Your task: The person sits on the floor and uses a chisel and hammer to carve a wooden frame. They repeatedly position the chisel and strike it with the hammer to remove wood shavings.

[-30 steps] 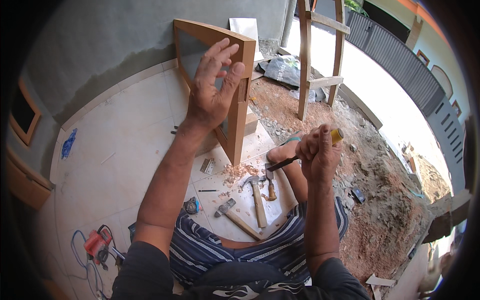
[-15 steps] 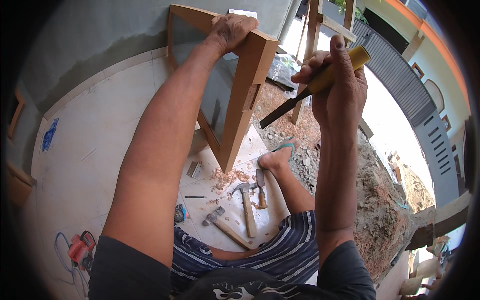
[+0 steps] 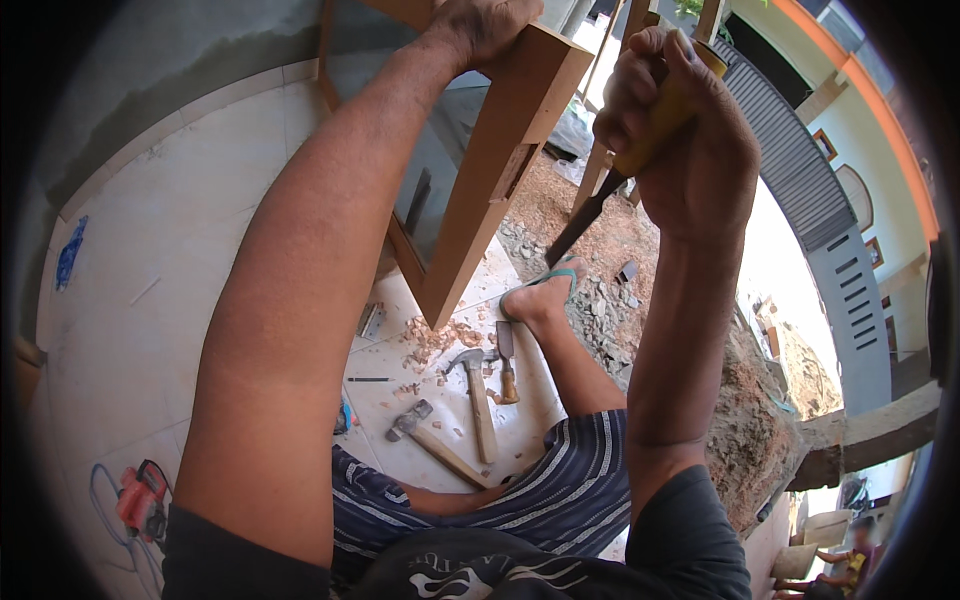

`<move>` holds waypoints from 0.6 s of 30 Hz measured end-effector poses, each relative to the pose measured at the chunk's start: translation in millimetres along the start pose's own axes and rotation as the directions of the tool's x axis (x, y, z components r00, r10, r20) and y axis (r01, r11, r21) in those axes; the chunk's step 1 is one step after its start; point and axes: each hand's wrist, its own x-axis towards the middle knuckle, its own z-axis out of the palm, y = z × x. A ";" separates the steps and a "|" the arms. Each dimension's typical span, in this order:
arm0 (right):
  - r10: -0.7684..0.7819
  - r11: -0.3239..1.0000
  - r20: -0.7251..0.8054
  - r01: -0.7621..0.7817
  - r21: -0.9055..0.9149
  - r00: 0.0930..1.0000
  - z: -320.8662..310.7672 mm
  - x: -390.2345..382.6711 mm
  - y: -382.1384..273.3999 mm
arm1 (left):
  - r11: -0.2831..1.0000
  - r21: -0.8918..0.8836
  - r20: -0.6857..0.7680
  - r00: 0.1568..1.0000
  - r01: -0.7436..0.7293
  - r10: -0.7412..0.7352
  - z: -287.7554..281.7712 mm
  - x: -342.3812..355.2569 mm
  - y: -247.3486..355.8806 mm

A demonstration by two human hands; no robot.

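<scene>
My left hand (image 3: 492, 30) is closed over the top corner of a wood-framed glass window (image 3: 478, 215), which stands tilted on one corner. A shallow recess (image 3: 515, 172) is cut into its near edge. To the right of it, my right hand (image 3: 700, 160) is wrapped round the yellow handle of a chisel (image 3: 590, 220). The blade points down and left, apart from the frame. On the tiles below lie a claw hammer (image 3: 480, 405), a second hammer (image 3: 440, 445) and a wooden-handled chisel (image 3: 507, 365). Wood shavings (image 3: 440, 340) are scattered near the window's lower corner.
A metal hinge (image 3: 371, 320) and a pencil (image 3: 369, 379) lie on the floor. A red power tool (image 3: 143, 500) with a cord sits at the lower left. Sand and rubble (image 3: 750, 430) are heaped to the right, beside my sandalled foot (image 3: 545, 295). A person (image 3: 858, 555) shows at the lower right.
The window's near edge and my left hand have shifted up and right in view. My right hand with the chisel has moved slightly up and right; the floor things appear shifted left.
</scene>
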 end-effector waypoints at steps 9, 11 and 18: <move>-0.332 0.943 -0.286 0.319 -0.093 0.899 33.6 36.5 -4.0 | 0.999 0.010 0.041 0.999 -0.032 0.032 1.5 2.9 -7.2; -0.350 0.930 -0.332 0.283 -0.234 0.876 43.2 41.0 -6.3 | 1.000 -0.009 0.046 0.998 -0.030 0.031 2.9 1.4 -7.9; -0.454 0.878 -0.325 0.355 -0.320 0.830 49.2 36.6 -12.6 | 1.000 0.005 0.081 0.997 -0.006 0.006 -3.7 5.0 -6.9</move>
